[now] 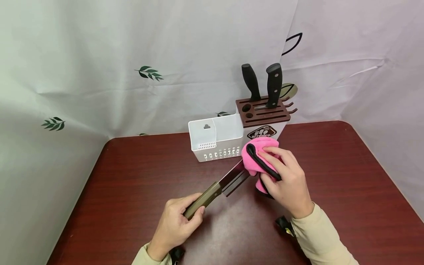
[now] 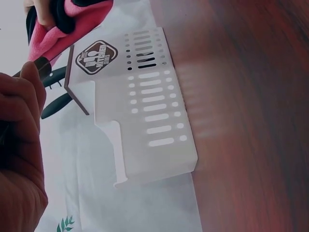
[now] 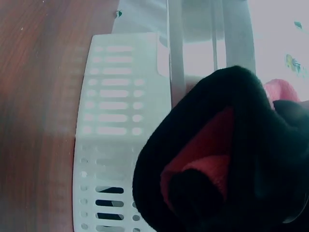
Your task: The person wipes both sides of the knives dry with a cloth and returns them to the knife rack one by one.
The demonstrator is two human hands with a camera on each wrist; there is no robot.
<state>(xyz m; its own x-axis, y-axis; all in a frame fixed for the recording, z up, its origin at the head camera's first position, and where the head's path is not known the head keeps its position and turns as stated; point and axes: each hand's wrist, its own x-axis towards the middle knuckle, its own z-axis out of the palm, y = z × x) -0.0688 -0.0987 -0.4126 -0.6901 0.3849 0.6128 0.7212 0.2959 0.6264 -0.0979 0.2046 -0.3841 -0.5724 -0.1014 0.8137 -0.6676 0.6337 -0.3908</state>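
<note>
My left hand [image 1: 177,221] grips the brownish handle of a knife [image 1: 203,198], held above the table with its blade [image 1: 233,176] slanting away to the upper right. A pink cloth with black edging [image 1: 248,163] is bunched in my right hand [image 1: 291,180], which holds it against the far part of the blade and hides the tip. In the right wrist view the cloth [image 3: 219,125] covers much of the picture, beside the shiny blade [image 3: 200,43]. The left wrist view shows my left hand [image 2: 21,145] at the left edge, the handle mostly hidden.
Behind the cloth stands a knife block [image 1: 263,119] with a brown slotted top and two black-handled knives [image 1: 274,84]. A white perforated basket [image 1: 216,147] adjoins its left side. All stand on a dark red wooden table [image 1: 132,191] before a pale patterned curtain [image 1: 165,44].
</note>
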